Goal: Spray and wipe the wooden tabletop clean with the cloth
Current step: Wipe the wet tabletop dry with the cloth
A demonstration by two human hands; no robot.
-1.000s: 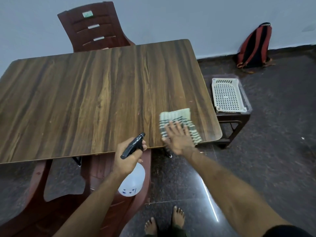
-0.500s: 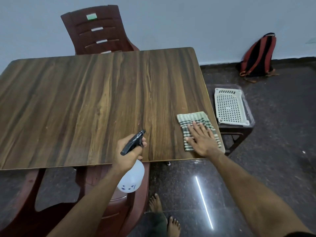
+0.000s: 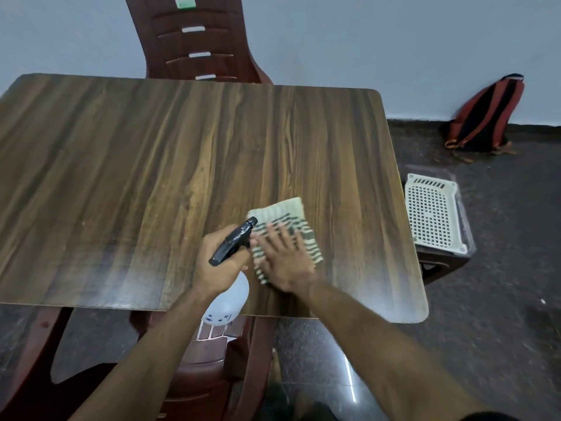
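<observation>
Nearest you, your left hand (image 3: 220, 262) grips the white round-bodied spray bottle with the black trigger head (image 3: 233, 244), fingers curled round its neck, and the bottle's pale belly hangs just past the near edge of the brown wood-grain bench (image 3: 151, 177). Half a second ago that hand sat lower, at the bench's near edge and well apart from the cloth; now it is over the bench, the nozzle just beside the cloth's left corner. Your right hand (image 3: 285, 262) lies flat with fingers straight and spread, pressing the folded cream cloth with dark green stripes (image 3: 285, 226) onto the wood; it holds nothing pinched. The cloth has travelled left: a moment back it lay at the bench's right edge, and now it sits in the near-middle part of the right half, blurred as if in mid-stroke. So the wiping looks well under way along the near right strip, while the broad left and far stretches of the bench probably need spray and passes yet; I cannot see any wet sheen for certain. Beyond the bench's right edge stands a white perforated plastic tray (image 3: 432, 214) on a dark low stool (image 3: 440, 265), and farther off a red and black backpack (image 3: 485, 117) leans at the wall. Behind the far edge rises a dark red plastic chair (image 3: 194, 41).
</observation>
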